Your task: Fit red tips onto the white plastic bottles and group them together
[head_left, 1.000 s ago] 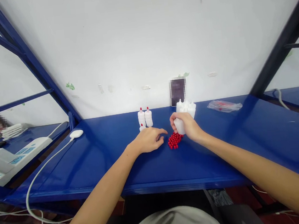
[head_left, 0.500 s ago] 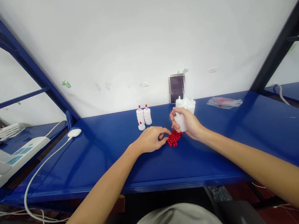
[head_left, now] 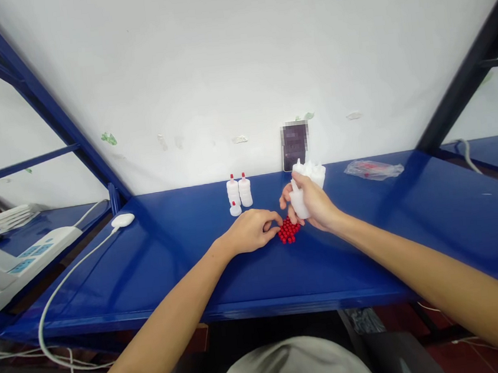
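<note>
My right hand (head_left: 316,206) is wrapped round a small white squeeze bottle (head_left: 297,200), held tilted just above the blue shelf (head_left: 177,265). A pile of small red caps (head_left: 287,231) lies right under and in front of it. My left hand (head_left: 249,231) rests on the shelf at the left edge of the pile, its fingertips pinched together at the caps; what they hold is hidden. Behind my right hand stands a cluster of uncapped white bottles (head_left: 313,171). Two capped bottles with red tips (head_left: 239,188) stand upright further left, with one smaller capped piece (head_left: 235,209) in front of them.
A clear plastic bag with red contents (head_left: 372,169) lies at the back right. A dark phone (head_left: 294,146) leans on the white wall. A white puck on a cable (head_left: 122,220) sits at the left; a power strip (head_left: 21,265) lies on the neighbouring shelf. Blue frame bars slant at both sides.
My left hand slid right to the red caps and its fingers closed in a pinch. My right hand lifted the white bottle slightly and tilted it.
</note>
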A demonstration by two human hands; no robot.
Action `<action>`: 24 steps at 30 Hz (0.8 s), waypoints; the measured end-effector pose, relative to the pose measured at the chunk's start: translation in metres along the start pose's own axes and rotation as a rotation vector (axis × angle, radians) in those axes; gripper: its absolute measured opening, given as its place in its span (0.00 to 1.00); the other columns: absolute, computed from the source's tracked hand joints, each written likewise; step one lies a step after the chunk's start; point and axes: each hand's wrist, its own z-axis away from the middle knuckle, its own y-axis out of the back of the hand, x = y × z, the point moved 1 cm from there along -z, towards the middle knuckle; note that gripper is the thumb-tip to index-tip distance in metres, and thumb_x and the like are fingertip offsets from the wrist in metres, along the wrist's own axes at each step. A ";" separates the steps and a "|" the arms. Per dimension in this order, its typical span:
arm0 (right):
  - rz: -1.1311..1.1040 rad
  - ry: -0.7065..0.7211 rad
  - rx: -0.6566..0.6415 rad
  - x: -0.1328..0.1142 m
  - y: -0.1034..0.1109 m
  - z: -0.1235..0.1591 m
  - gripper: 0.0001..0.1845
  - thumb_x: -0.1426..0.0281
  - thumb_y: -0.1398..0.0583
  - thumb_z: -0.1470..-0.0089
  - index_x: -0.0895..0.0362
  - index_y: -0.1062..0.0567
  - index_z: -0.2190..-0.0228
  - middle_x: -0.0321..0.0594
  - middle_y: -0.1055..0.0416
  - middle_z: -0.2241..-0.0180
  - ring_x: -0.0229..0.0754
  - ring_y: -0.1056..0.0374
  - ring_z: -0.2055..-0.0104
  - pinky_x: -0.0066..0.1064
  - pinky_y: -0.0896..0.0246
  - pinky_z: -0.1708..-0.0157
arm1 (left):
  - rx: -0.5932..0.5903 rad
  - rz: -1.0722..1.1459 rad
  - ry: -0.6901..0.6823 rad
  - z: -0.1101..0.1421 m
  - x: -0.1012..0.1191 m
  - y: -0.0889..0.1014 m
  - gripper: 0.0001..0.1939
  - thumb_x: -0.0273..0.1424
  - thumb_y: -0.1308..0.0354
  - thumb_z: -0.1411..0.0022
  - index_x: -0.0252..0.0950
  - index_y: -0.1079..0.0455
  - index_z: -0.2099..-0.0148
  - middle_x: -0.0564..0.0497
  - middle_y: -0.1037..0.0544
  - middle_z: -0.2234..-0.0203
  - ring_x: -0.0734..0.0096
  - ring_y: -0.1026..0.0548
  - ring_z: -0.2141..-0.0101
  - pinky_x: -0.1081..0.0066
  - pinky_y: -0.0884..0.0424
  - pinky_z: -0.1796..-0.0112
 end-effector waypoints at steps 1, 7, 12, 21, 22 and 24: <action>0.018 -0.012 -0.014 0.000 0.000 0.000 0.26 0.48 0.50 0.40 0.55 0.35 0.77 0.35 0.34 0.86 0.38 0.37 0.90 0.25 0.54 0.94 | -0.001 -0.003 0.002 0.000 0.000 0.000 0.08 0.28 0.45 0.36 0.36 0.25 0.58 0.56 0.33 0.78 0.77 0.36 0.77 0.76 0.41 0.72; 0.191 0.070 -0.071 0.002 0.001 0.003 0.25 0.49 0.49 0.40 0.55 0.34 0.76 0.30 0.39 0.90 0.35 0.44 0.92 0.25 0.56 0.93 | -0.025 0.030 0.023 0.001 0.000 0.000 0.07 0.29 0.45 0.36 0.35 0.27 0.58 0.58 0.34 0.80 0.78 0.37 0.79 0.76 0.42 0.73; 0.332 0.216 -0.113 0.003 0.003 0.004 0.21 0.53 0.48 0.39 0.55 0.32 0.75 0.29 0.38 0.87 0.33 0.44 0.89 0.25 0.52 0.88 | 0.154 0.155 0.061 -0.001 -0.001 -0.001 0.07 0.32 0.46 0.34 0.35 0.30 0.57 0.59 0.34 0.79 0.79 0.38 0.79 0.77 0.41 0.74; 0.525 0.336 -0.180 0.007 0.005 0.008 0.21 0.59 0.48 0.37 0.55 0.35 0.80 0.31 0.41 0.83 0.35 0.43 0.81 0.29 0.48 0.78 | 0.612 0.245 0.002 -0.001 0.012 0.002 0.08 0.34 0.46 0.32 0.35 0.33 0.56 0.59 0.36 0.78 0.83 0.41 0.80 0.79 0.42 0.76; 0.540 0.356 -0.193 0.006 0.005 0.009 0.22 0.58 0.49 0.37 0.55 0.35 0.79 0.31 0.41 0.83 0.35 0.44 0.79 0.29 0.49 0.77 | 0.619 0.236 -0.018 0.000 0.013 0.001 0.07 0.33 0.46 0.32 0.35 0.33 0.55 0.59 0.36 0.78 0.83 0.41 0.81 0.79 0.42 0.77; 0.560 0.391 -0.214 0.005 0.005 0.010 0.22 0.57 0.49 0.36 0.55 0.36 0.79 0.31 0.42 0.81 0.36 0.46 0.78 0.30 0.50 0.75 | 0.614 0.223 -0.052 0.000 0.016 0.000 0.07 0.33 0.47 0.32 0.35 0.34 0.54 0.59 0.36 0.78 0.83 0.40 0.80 0.79 0.42 0.76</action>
